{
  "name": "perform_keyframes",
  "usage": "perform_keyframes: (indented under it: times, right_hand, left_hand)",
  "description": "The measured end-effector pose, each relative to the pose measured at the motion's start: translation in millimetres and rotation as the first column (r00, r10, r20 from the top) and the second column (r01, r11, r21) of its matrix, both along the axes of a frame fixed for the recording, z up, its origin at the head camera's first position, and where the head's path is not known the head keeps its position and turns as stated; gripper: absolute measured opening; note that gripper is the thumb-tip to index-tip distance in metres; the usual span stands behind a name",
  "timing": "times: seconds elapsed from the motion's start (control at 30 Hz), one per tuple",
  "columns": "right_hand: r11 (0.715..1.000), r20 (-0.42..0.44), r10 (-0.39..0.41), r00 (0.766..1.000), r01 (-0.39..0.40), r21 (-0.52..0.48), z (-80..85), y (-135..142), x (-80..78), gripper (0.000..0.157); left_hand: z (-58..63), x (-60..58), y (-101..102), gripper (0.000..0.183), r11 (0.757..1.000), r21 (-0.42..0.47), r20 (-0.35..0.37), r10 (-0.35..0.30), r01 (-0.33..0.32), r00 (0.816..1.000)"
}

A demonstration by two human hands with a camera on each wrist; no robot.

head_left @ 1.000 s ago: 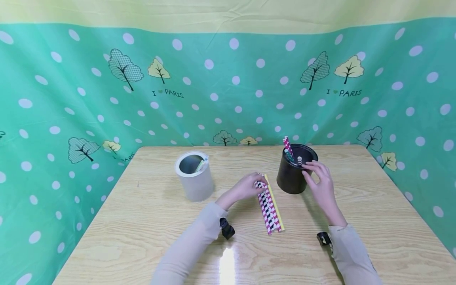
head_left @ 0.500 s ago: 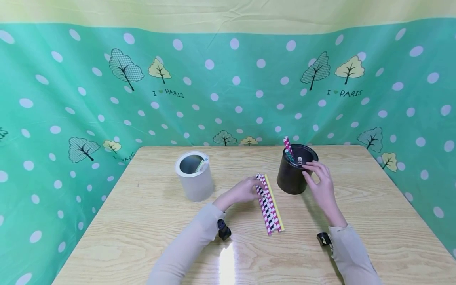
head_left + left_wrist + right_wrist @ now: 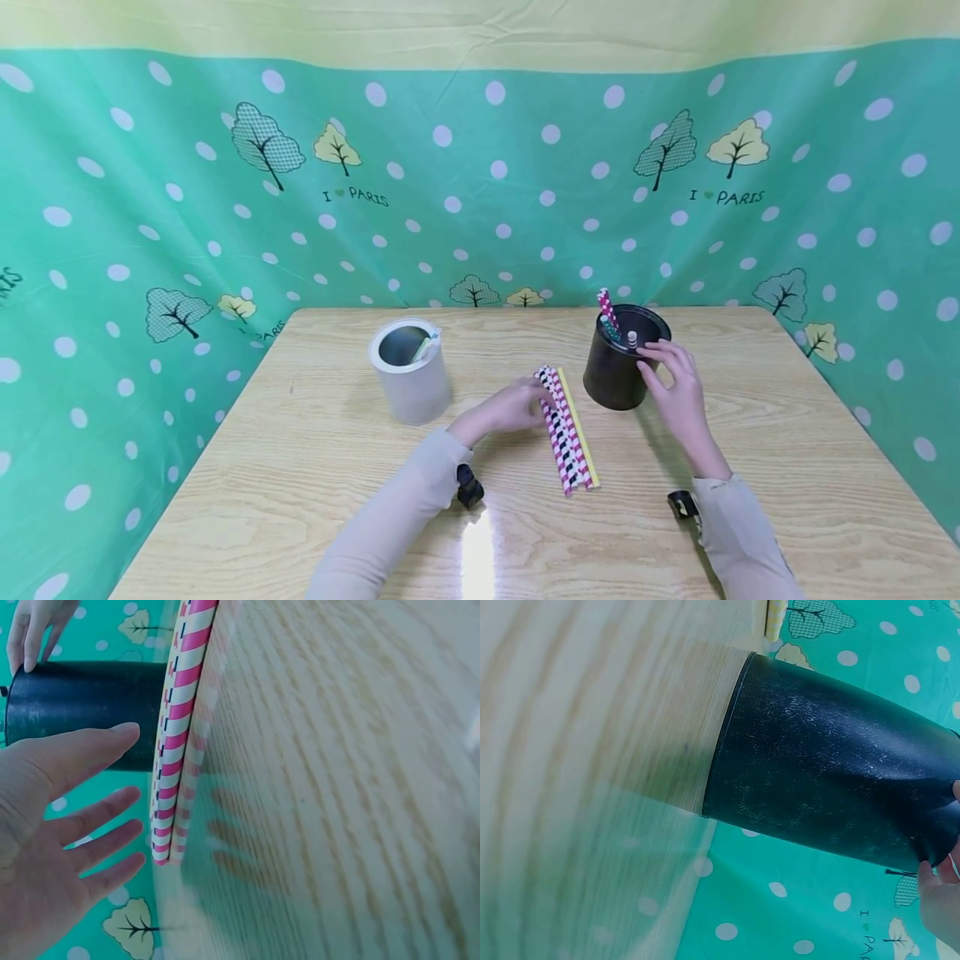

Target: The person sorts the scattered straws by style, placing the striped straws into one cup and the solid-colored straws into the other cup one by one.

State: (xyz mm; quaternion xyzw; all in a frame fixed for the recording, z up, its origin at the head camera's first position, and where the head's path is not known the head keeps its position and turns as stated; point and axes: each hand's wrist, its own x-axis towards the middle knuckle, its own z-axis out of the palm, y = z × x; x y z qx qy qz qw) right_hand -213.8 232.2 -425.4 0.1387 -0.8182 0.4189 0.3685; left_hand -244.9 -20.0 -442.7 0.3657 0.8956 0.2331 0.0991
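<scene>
Easing back from the far ends of the row, the left hand [image 3: 513,406] now sits a little lower and further left than a second ago; the striped straws [image 3: 566,450] lie together on the bench [image 3: 315,467] as before, near ends toward the person, the yellow straw [image 3: 577,425] along their right edge; my reading: an adjusting touch just over, the row tidy, none of it picked up.

Left hand loose; thumb well apart from the fingers, fingers spread and fairly straight in its wrist view, nothing held; from the head its fingertips overlap the row, from the wrist they stop short of it, so contact is hard to settle.

Beyond and to the right, the right hand [image 3: 681,396] unchanged; thumb and fingers bent about the top edge of the black can [image 3: 613,379], a narrow, light-looking hold; can upright; a pink dotted straw [image 3: 606,307] and a green dotted straw [image 3: 610,327] lean at its left rim, a black-and-white straw [image 3: 632,337] shows near the fingertips.

Across to the left, the white can [image 3: 415,392] upright, untouched, pale sticks [image 3: 423,347] leaning at its rim; behind everything, the spotted green curtain [image 3: 480,212].
</scene>
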Motion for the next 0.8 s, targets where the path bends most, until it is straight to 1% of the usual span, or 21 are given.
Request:
perform_keyframes:
  times: [0.17,0.3,0.57,0.8]
  right_hand:
    - [1.000,-0.001,0.004,1.000,-0.004,-0.002,1.4,-0.4,0.9,0.019]
    - [1.000,-0.016,0.009,1.000,-0.009,-0.001,1.5,-0.5,0.6,0.019]
    - [1.000,-0.030,0.013,0.999,-0.013,0.000,0.1,-0.2,0.3,0.020]
    - [1.000,-0.013,0.008,1.000,-0.008,0.002,0.2,0.5,0.6,0.018]
  left_hand:
    - [-2.4,0.3,-0.5,0.026,1.000,-0.017,-0.021,-0.020,0.020,1.000]
    - [-3.1,1.2,-0.1,0.025,0.999,-0.040,-0.013,-0.025,0.025,1.000]
    - [-5.1,1.5,2.0,0.025,0.996,-0.073,-0.047,-0.047,0.043,0.998]
    - [-7.9,1.5,3.1,0.022,0.991,-0.105,-0.108,-0.095,0.084,0.990]
